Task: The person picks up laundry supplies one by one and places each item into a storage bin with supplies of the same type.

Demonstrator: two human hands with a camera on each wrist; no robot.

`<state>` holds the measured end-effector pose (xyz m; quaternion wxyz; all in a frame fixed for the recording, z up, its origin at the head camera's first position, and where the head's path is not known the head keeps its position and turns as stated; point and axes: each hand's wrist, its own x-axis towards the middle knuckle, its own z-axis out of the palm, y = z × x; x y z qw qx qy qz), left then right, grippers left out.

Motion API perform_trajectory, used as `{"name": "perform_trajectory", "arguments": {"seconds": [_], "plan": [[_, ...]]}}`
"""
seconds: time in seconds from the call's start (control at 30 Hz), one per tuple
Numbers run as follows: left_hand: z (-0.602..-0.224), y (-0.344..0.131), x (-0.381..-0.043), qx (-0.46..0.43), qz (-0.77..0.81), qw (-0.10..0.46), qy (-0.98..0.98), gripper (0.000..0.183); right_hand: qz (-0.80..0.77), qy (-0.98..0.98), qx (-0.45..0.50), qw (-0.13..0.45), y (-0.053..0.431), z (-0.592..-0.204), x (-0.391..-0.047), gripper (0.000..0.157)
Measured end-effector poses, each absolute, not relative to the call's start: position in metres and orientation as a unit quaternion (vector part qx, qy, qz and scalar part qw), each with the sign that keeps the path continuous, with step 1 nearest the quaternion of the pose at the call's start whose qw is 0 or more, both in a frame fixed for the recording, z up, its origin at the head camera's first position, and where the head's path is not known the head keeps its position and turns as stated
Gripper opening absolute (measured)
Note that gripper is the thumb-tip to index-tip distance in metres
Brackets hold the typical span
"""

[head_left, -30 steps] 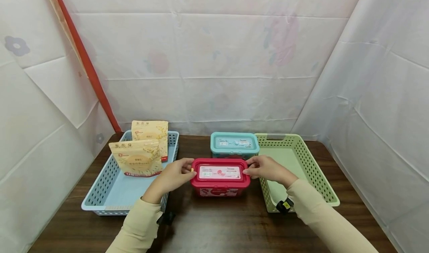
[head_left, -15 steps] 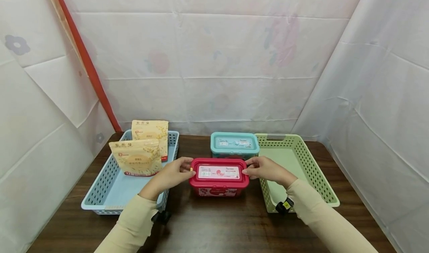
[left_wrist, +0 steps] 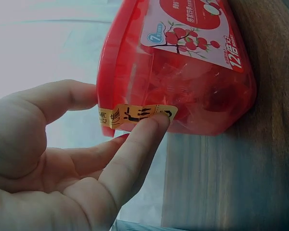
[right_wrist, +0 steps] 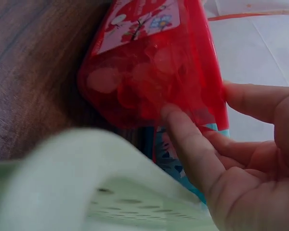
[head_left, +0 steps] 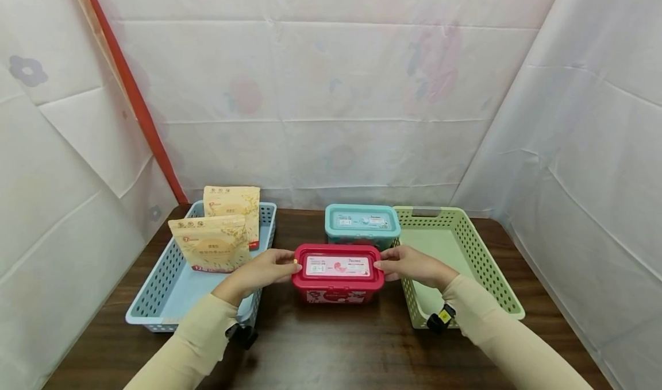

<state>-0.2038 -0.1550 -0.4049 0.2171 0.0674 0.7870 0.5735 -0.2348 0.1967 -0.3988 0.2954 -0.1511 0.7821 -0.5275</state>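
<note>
A left hand (head_left: pixel 262 272) and a right hand (head_left: pixel 415 265) pinch opposite ends of a red, rectangular, lidded plastic tub (head_left: pixel 338 275) on a dark wooden desk (head_left: pixel 331 344). So slight a grip could let it slip or tilt if one side rises first

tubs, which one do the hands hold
The red tub, with the left hand at one end and the right hand at the other; the teal tub behind it is held by neither.
</note>
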Motion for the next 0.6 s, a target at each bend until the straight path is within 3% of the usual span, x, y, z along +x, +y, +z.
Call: {"name": "perform_trajectory", "arguments": {"seconds": [0.17, 0.6], "plan": [[-0.4034, -0.1547, -0.2046, 0.083, 0.565, 0.225, 0.789, 0.057, -0.523, 0.782, -0.14, 0.309, 0.1939, -0.3982, -0.231, 0.056], [-0.4016, -0.1518, -0.202, 0.086, 0.564, 0.227, 0.789, 0.056, -0.549, 0.761, -0.153, 0.31, 0.1921, -0.4013, -0.2309, 0.045]]}}
